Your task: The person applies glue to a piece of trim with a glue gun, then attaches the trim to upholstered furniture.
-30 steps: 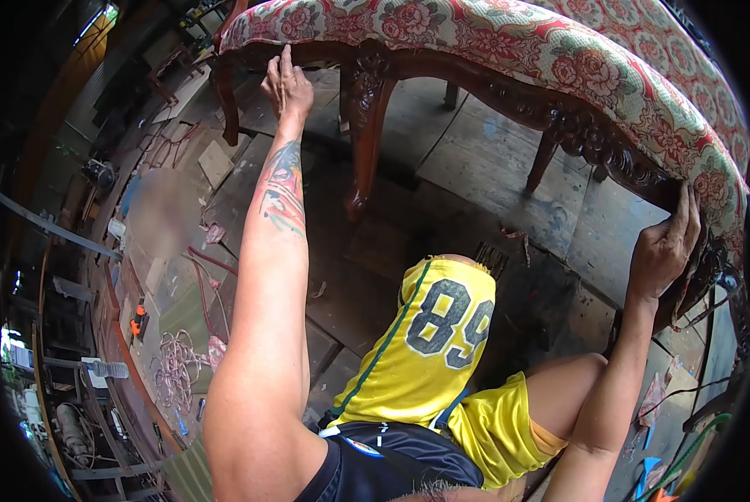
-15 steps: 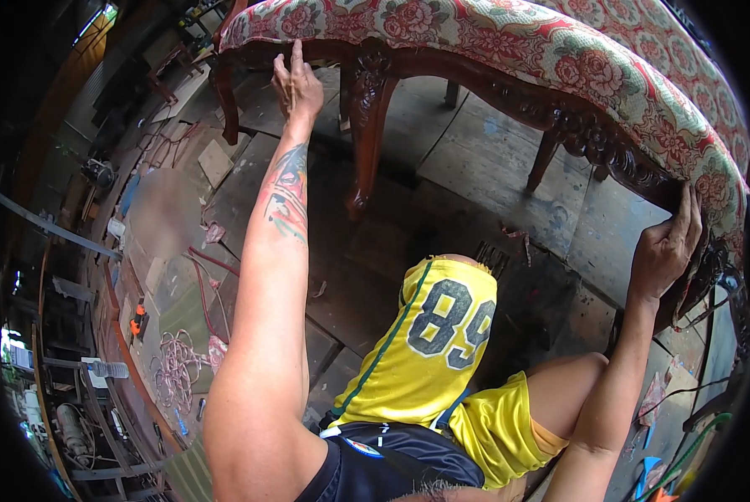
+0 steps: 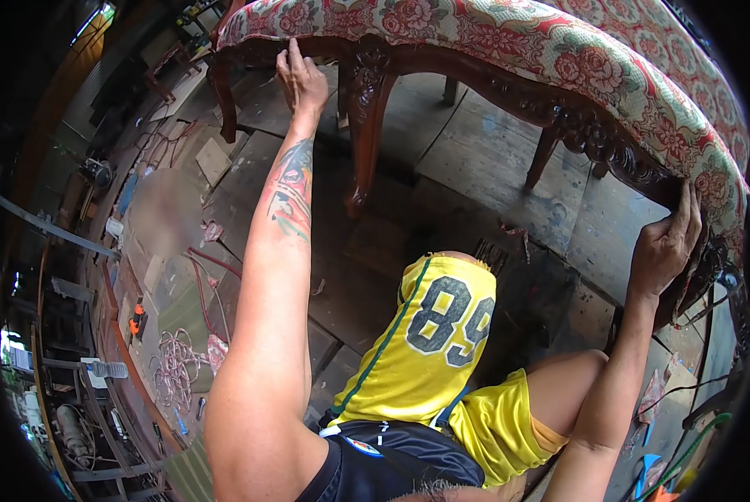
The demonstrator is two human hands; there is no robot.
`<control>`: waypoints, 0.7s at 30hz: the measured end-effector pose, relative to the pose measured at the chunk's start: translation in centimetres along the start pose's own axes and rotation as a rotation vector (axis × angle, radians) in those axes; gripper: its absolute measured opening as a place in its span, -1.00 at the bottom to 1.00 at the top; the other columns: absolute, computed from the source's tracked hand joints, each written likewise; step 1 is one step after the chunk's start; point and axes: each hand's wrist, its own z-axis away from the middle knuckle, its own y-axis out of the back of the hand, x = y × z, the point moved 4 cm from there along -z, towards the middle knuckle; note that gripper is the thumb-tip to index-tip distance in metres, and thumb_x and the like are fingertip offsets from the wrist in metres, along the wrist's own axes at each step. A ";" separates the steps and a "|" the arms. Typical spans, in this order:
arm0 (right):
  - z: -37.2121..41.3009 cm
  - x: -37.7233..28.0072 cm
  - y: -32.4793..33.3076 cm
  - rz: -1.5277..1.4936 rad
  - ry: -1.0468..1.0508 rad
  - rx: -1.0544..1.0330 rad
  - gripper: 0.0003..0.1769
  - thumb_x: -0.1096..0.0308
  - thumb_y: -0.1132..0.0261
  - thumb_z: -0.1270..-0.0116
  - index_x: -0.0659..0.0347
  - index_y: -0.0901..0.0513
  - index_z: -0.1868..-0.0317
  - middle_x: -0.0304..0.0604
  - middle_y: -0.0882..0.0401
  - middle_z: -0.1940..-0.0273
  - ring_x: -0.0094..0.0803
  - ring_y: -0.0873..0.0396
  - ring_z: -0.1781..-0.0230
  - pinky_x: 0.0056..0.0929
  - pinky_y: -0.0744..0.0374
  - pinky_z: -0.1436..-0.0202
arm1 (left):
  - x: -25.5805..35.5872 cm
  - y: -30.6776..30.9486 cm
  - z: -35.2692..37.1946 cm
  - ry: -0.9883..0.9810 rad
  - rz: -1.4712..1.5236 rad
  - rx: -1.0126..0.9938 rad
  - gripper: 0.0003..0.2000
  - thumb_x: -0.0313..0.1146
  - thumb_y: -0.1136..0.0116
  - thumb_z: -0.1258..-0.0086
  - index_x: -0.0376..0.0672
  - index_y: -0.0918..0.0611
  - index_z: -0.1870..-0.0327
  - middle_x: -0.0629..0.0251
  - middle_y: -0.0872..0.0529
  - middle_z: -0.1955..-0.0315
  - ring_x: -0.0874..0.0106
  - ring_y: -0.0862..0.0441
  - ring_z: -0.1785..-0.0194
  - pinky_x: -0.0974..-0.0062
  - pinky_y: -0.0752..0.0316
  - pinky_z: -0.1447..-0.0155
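A sofa with floral upholstery [image 3: 492,50] and a carved dark wood frame [image 3: 475,79] spans the top of the view. My left hand [image 3: 302,82] reaches up to its left part. The index finger is stretched to the seam where fabric meets wood, and the other fingers are looser and partly bent. At the far right end, my right hand [image 3: 668,247] lies against the frame with its fingers long and pointing up to the fabric's lower edge. Its thumb is hard to make out. No tool shows in either hand.
A carved front leg [image 3: 365,134] stands between my arms. My knee in yellow shorts [image 3: 442,326] is below the sofa. Tangled cord [image 3: 174,364], an orange-handled tool [image 3: 137,320] and a red hose [image 3: 212,261] lie at the left. A green cable [image 3: 693,456] runs at the lower right.
My left hand has turned slightly, its fingertip shifting a little left along the seam and its wrist a little right. The right hand and the sofa look nearly unchanged.
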 end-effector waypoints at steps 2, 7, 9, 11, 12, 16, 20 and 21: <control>-0.1 0.0 0.0 -0.003 -0.003 0.004 -0.31 0.80 -0.12 -0.38 0.18 -0.66 -0.47 -0.04 -0.68 -0.41 -0.15 -0.60 -0.52 -0.15 -0.56 -0.61 | -0.6 0.0 -0.5 -0.013 -0.033 -0.004 -0.49 -0.36 -0.05 -0.67 -0.06 -0.51 -0.61 -0.18 -0.50 -0.44 -0.10 -0.43 -0.52 -0.07 -0.29 -0.58; 0.0 0.0 0.0 0.001 -0.003 0.004 -0.31 0.79 -0.13 -0.38 0.18 -0.66 -0.47 -0.05 -0.68 -0.40 -0.15 -0.60 -0.51 -0.15 -0.56 -0.61 | -1.7 0.6 -1.2 -0.001 -0.093 -0.061 -0.54 -0.35 -0.02 -0.68 0.02 -0.59 -0.56 0.01 -0.61 -0.34 0.07 -0.46 -0.46 -0.04 -0.26 -0.56; 0.0 0.0 -0.1 -0.004 0.001 0.007 -0.31 0.79 -0.13 -0.38 0.19 -0.67 -0.47 -0.05 -0.68 -0.39 -0.14 -0.60 -0.51 -0.15 -0.56 -0.61 | -2.0 0.5 -1.7 0.014 -0.111 -0.078 -0.53 -0.33 -0.02 -0.68 0.02 -0.58 -0.57 0.03 -0.62 -0.33 0.08 -0.46 -0.45 -0.04 -0.27 -0.55; -0.1 0.0 0.0 -0.008 0.003 0.012 -0.31 0.79 -0.13 -0.37 0.19 -0.67 -0.47 -0.04 -0.68 -0.39 -0.14 -0.60 -0.51 -0.15 -0.57 -0.60 | -2.1 0.4 -2.2 0.028 -0.127 -0.095 -0.52 -0.31 -0.03 -0.68 0.03 -0.58 -0.58 0.04 -0.62 -0.31 0.09 -0.47 -0.44 -0.04 -0.27 -0.54; -0.1 0.0 0.0 -0.009 0.002 0.011 -0.32 0.79 -0.12 -0.38 0.19 -0.67 -0.47 -0.04 -0.69 -0.39 -0.14 -0.60 -0.51 -0.15 -0.57 -0.60 | -2.2 0.4 -2.4 0.047 -0.123 -0.121 -0.52 -0.29 -0.03 -0.67 0.02 -0.59 -0.58 0.03 -0.63 -0.31 0.08 -0.47 -0.43 -0.03 -0.26 -0.55; -0.2 -0.1 0.0 -0.012 0.013 0.019 -0.33 0.78 -0.12 -0.38 0.19 -0.68 -0.46 -0.03 -0.70 -0.37 -0.13 -0.61 -0.49 -0.15 -0.58 -0.57 | -1.1 0.5 -1.2 0.004 -0.080 -0.054 -0.51 -0.22 -0.04 -0.65 -0.04 -0.61 -0.55 -0.02 -0.65 -0.31 0.04 -0.47 -0.44 0.00 -0.26 -0.58; -0.2 0.1 0.0 0.014 0.026 0.035 -0.34 0.74 -0.15 -0.39 0.15 -0.69 -0.45 -0.04 -0.72 -0.34 -0.12 -0.67 -0.41 -0.16 -0.62 -0.51 | -0.8 1.5 0.3 0.115 0.092 -0.087 -0.44 -0.12 -0.19 -0.59 -0.13 -0.60 -0.54 -0.14 -0.65 -0.37 -0.07 -0.50 -0.47 -0.01 -0.34 -0.59; -0.1 -0.2 0.0 0.013 0.033 0.021 -0.34 0.74 -0.15 -0.39 0.15 -0.69 -0.45 -0.04 -0.72 -0.34 -0.12 -0.67 -0.41 -0.16 -0.62 -0.51 | -0.8 2.2 0.8 0.126 0.089 -0.097 -0.44 -0.12 -0.19 -0.59 -0.13 -0.60 -0.54 -0.14 -0.65 -0.37 -0.07 -0.50 -0.47 -0.01 -0.34 -0.59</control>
